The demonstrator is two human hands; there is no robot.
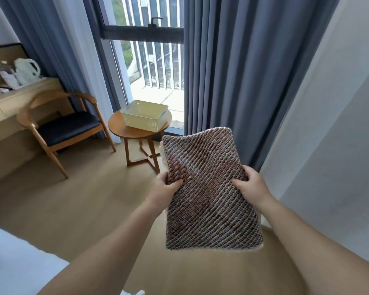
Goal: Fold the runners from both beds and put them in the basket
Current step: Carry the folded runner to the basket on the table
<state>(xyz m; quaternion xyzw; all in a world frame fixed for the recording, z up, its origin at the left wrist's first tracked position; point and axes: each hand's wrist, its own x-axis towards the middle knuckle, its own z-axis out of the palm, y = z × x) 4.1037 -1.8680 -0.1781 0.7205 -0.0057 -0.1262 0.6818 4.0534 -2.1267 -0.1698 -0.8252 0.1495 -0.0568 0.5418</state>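
A folded runner (209,194), woven in brown, grey and reddish diagonal stripes, is held flat in the air in front of me. My left hand (165,189) grips its left edge, thumb on top. My right hand (248,184) grips its right edge the same way. A pale yellow perforated basket (144,114) stands on a small round wooden table (124,128) by the window, beyond the runner and to its left. I see nothing inside the basket from here.
A wooden armchair with a dark seat (66,128) stands left of the table, beside a desk (13,103) carrying a white kettle (28,71). Blue curtains (243,81) hang behind. A white bed corner (13,262) lies at lower left. Wooden floor (83,199) stretches between.
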